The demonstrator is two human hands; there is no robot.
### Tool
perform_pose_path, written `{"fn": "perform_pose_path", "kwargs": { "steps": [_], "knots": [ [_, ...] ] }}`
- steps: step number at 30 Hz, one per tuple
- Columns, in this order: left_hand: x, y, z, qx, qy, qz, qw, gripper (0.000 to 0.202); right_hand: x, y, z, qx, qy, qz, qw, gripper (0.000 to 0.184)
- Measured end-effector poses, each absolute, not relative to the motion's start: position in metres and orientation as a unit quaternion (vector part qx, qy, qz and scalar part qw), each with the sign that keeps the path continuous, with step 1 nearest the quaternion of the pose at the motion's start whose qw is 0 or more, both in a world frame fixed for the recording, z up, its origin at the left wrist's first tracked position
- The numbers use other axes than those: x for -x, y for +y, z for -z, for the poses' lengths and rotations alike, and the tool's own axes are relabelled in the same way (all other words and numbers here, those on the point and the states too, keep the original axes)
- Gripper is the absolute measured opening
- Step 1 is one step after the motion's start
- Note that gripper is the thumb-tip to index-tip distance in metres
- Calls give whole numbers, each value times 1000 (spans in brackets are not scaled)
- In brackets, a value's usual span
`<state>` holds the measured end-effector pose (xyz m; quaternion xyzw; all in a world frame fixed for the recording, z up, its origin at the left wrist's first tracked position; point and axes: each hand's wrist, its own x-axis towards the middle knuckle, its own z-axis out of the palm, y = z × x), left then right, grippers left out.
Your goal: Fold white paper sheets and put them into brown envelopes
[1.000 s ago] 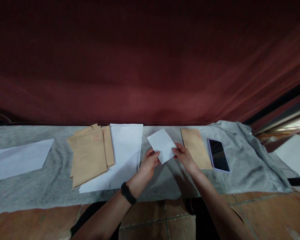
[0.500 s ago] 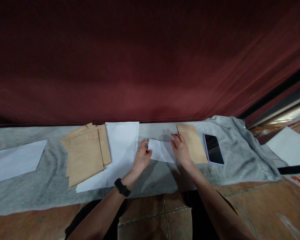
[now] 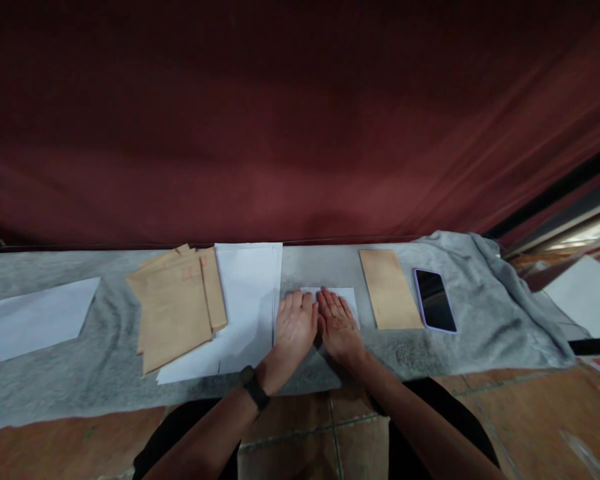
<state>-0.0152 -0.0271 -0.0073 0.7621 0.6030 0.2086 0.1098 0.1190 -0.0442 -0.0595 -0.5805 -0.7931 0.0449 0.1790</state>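
Paper (image 3: 350,298), a small white piece, is seen in the head view lying flat on the cloth-covered counter (image 3: 395,360), mostly beneath the two hands. Its left part is covered by the left hand (image 3: 295,327), whose fingers also extend past its left side; its middle is covered by the right hand (image 3: 341,330). Both hands are laid palm down with the fingers straightened, side by side at the thumbs, and nothing is grasped by either. Only a strip along the paper's far edge and its right end are left exposed; its near edge is hidden, and how many layers are pressed under the fingers cannot be made out.

To the left, large white sheets (image 3: 247,287) are partly covered by overlapping brown envelopes (image 3: 175,313), whose red print is too small to be read. To the right, a single brown envelope (image 3: 393,290) is set near a smartphone (image 3: 434,301) with a dark screen. Another white sheet (image 3: 35,320) is cut off by the left border.
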Motion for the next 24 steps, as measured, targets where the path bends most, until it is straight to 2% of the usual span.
{"fn": "perform_pose_path", "kwargs": {
  "steps": [4, 8, 15, 24],
  "knots": [
    [0, -26, 26, -832, 499, -210, 119, 54, -122, -45, 64, 576, -801, -3, 165, 65],
    [0, -25, 41, -840, 499, -181, 113, 65, -127, -45, 66, 576, -798, 27, 177, 65],
    [12, -26, 51, -832, 524, -171, 57, 69, -143, -42, 69, 598, -778, 32, 190, 58],
    [23, -28, 55, -796, 578, -175, 31, 64, -156, -49, 69, 609, -760, 26, 224, 59]
  ]
}}
